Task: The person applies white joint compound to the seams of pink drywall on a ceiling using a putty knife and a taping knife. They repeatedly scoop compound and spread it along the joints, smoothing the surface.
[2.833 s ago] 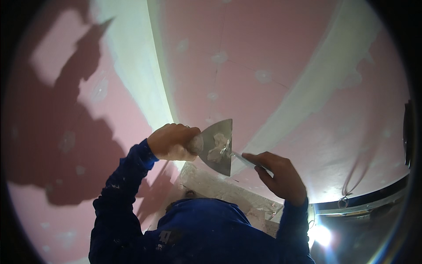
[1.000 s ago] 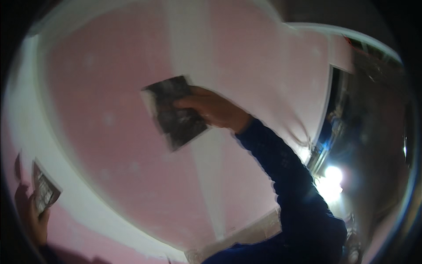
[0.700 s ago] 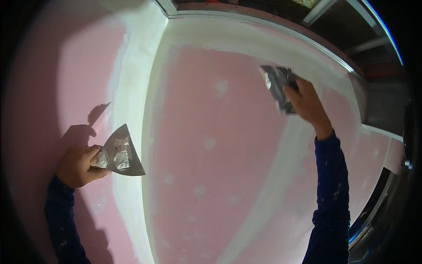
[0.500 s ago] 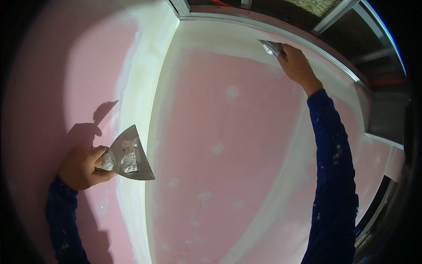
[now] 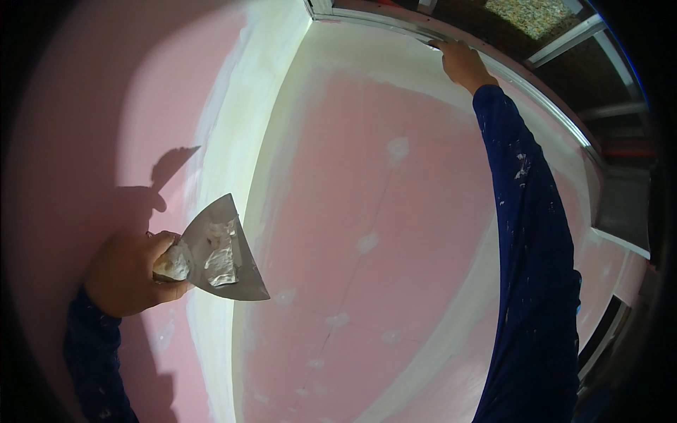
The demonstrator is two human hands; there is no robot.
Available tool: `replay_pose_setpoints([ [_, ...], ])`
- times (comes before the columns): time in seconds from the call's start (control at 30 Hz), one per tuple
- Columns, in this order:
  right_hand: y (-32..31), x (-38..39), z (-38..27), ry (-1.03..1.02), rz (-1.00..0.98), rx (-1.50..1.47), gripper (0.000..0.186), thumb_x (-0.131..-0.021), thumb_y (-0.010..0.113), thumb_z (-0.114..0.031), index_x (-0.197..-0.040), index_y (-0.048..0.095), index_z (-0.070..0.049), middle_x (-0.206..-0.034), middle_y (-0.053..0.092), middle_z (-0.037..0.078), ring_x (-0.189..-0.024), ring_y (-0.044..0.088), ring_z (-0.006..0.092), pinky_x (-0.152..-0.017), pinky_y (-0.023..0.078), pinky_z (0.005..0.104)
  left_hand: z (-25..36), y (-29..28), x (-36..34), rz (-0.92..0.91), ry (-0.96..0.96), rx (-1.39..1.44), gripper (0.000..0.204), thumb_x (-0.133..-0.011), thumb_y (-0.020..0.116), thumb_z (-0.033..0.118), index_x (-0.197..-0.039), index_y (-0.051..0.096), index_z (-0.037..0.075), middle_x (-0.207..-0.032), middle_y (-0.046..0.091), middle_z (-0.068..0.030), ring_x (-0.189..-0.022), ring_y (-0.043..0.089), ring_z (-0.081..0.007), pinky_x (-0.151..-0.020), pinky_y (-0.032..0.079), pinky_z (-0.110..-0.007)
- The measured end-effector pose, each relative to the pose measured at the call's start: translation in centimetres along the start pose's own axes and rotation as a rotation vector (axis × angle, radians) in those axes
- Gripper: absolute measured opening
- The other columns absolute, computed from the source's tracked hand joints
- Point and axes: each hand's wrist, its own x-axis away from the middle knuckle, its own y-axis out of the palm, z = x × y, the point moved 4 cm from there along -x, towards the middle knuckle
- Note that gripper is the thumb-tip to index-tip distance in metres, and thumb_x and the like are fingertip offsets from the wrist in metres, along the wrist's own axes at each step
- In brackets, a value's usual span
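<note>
My left hand [image 5: 130,275] grips the handle of a wide putty knife [image 5: 247,275]; its flared metal blade carries a lump of off-white compound [image 5: 221,250], and more is caked on the handle. The blade is held in front of the pale plastered corner strip [image 5: 215,352]. My right hand [image 5: 465,67] is raised high at the band of compound [image 5: 352,49] along the top of the pink board wall [image 5: 367,183], just under a metal edge track [image 5: 381,25]. It holds a second metal blade [image 5: 431,45], mostly hidden behind the fingers; whether it touches the surface I cannot tell.
Another pink board [image 5: 70,155] forms the left side and carries my shadow. Overhead at the right is an open metal frame [image 5: 568,39] with speckled material [image 5: 525,15] beyond. A grey panel [image 5: 620,208] and a dark opening [image 5: 596,335] are at the right.
My view has swung from my body up to the wall top. My right hand has risen with its blade to the upper edge; my left still holds the loaded knife, slightly nearer the middle than just before.
</note>
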Motion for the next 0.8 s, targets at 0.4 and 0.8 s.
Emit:
replay_pose_setpoints([
  [0.4, 3.0, -1.0, -1.4, 0.026, -0.063, 0.036, 0.048, -0.095, 0.056, -0.006, -0.143, 0.057, -0.012, -0.14, 0.052, 0.019, -0.13, 0.054, 0.0404, -0.103, 0.05, 0.0612, -0.6, 0.5, -0.1, -0.004, 0.015, 0.039, 0.046, -0.076, 0.08, 0.035, -0.102, 0.066, -0.001, -0.075, 0.066, -0.0182, -0.069, 0.067, -0.0371, -0.067, 0.054, -0.045],
  [0.8, 3.4, 5.3, -5.2, -0.061, 0.022, 0.154, 0.06, -0.09, 0.059, -0.002, -0.149, 0.052, -0.011, -0.132, 0.054, 0.016, -0.122, 0.056, 0.0359, -0.098, 0.051, 0.0535, -1.4, 0.9, 0.6, -0.036, -0.087, 0.1, 0.061, -0.066, 0.084, 0.025, -0.119, 0.067, 0.002, -0.097, 0.069, -0.0172, -0.091, 0.066, -0.0377, -0.084, 0.052, -0.047],
])
